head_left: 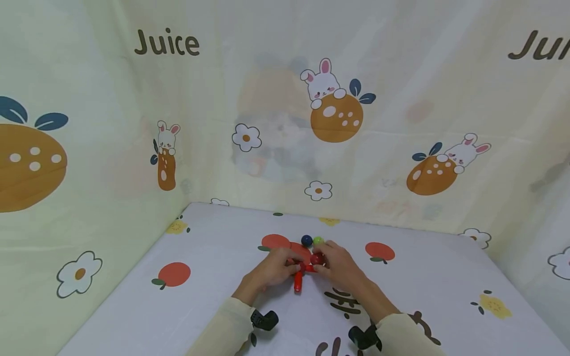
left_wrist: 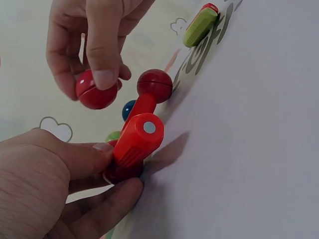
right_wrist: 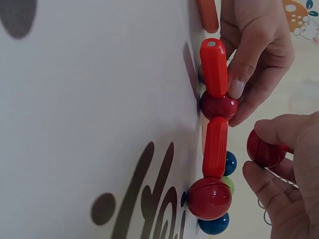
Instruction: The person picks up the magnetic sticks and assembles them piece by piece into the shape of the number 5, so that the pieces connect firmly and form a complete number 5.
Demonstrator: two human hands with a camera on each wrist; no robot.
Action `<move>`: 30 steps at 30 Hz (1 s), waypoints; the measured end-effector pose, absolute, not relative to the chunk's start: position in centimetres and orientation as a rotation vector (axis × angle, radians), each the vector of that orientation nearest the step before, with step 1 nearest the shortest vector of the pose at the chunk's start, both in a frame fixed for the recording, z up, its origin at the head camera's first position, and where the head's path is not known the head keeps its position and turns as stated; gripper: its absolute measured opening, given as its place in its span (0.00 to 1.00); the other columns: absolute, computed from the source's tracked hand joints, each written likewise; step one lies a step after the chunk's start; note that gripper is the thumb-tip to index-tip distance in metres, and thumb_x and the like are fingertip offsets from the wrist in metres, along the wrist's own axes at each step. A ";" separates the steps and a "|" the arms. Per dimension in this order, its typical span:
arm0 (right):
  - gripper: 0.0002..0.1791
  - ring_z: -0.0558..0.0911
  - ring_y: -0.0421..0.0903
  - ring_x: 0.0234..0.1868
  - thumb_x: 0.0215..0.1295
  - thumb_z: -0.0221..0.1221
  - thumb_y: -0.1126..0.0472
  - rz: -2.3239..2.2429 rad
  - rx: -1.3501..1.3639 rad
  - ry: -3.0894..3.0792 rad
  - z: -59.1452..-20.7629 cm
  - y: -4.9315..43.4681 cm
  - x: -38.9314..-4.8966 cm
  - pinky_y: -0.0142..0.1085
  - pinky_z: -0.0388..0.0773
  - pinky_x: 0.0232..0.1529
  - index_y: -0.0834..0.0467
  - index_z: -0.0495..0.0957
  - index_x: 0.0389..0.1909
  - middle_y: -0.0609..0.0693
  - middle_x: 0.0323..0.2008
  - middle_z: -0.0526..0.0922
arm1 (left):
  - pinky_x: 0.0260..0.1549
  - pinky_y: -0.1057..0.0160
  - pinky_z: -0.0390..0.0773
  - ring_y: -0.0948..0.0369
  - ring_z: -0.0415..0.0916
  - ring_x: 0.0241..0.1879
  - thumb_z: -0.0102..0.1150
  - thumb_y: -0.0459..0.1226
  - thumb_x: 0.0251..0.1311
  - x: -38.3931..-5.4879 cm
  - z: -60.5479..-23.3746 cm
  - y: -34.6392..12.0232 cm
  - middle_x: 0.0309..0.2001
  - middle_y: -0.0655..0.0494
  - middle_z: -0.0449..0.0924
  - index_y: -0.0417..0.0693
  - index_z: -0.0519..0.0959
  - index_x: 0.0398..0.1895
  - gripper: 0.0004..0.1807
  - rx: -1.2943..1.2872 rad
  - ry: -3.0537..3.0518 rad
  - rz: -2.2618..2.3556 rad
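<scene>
white fruit-printed tabletop [head_left: 213, 242]; on it red rods [right_wrist: 215, 149], red balls [right_wrist: 209, 200], blue balls [right_wrist: 214, 225], green ball [head_left: 318, 241]

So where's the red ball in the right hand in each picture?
Head: the red ball is just right of centre, in the lower half, held by the right hand.
Left wrist: left of centre, a bit above the middle.
Right wrist: right side, slightly below the middle.
Shared landmark: the left hand.
</scene>
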State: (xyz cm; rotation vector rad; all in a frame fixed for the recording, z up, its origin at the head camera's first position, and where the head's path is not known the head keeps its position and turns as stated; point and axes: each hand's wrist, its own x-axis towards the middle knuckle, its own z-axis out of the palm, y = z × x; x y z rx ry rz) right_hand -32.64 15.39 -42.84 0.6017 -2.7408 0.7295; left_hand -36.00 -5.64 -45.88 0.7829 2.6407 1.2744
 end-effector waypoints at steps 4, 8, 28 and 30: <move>0.15 0.75 0.40 0.37 0.57 0.73 0.66 0.781 0.626 -2.729 -42.8 15.6 -31.9 0.29 0.80 0.38 0.55 0.81 0.44 0.44 0.35 0.77 | 0.40 0.63 0.79 0.61 0.75 0.42 0.63 0.35 0.68 -35.9 -45.8 -5.6 0.38 0.65 0.82 0.56 0.88 0.49 0.11 0.792 2.640 1.268; 0.13 0.76 0.40 0.35 0.57 0.72 0.66 0.858 0.670 -2.715 -43.3 15.6 -31.6 0.28 0.79 0.36 0.53 0.81 0.41 0.42 0.32 0.77 | 0.38 0.64 0.79 0.61 0.75 0.41 0.63 0.34 0.68 -35.9 -45.8 -5.7 0.37 0.64 0.81 0.54 0.87 0.51 0.12 0.785 2.638 1.280; 0.14 0.80 0.41 0.34 0.55 0.75 0.58 1.127 0.768 -2.893 -44.6 14.3 -30.4 0.30 0.79 0.38 0.54 0.83 0.39 0.41 0.31 0.83 | 0.40 0.68 0.80 0.63 0.75 0.44 0.63 0.30 0.66 -36.3 -45.9 -5.6 0.40 0.65 0.82 0.50 0.87 0.52 0.14 0.822 2.691 1.245; 0.14 0.80 0.42 0.35 0.54 0.76 0.57 1.150 0.783 -2.906 -44.7 14.2 -30.3 0.30 0.79 0.37 0.54 0.83 0.39 0.41 0.31 0.83 | 0.40 0.68 0.80 0.63 0.75 0.44 0.63 0.30 0.66 -36.3 -45.9 -5.6 0.40 0.65 0.82 0.50 0.87 0.52 0.14 0.819 2.688 1.247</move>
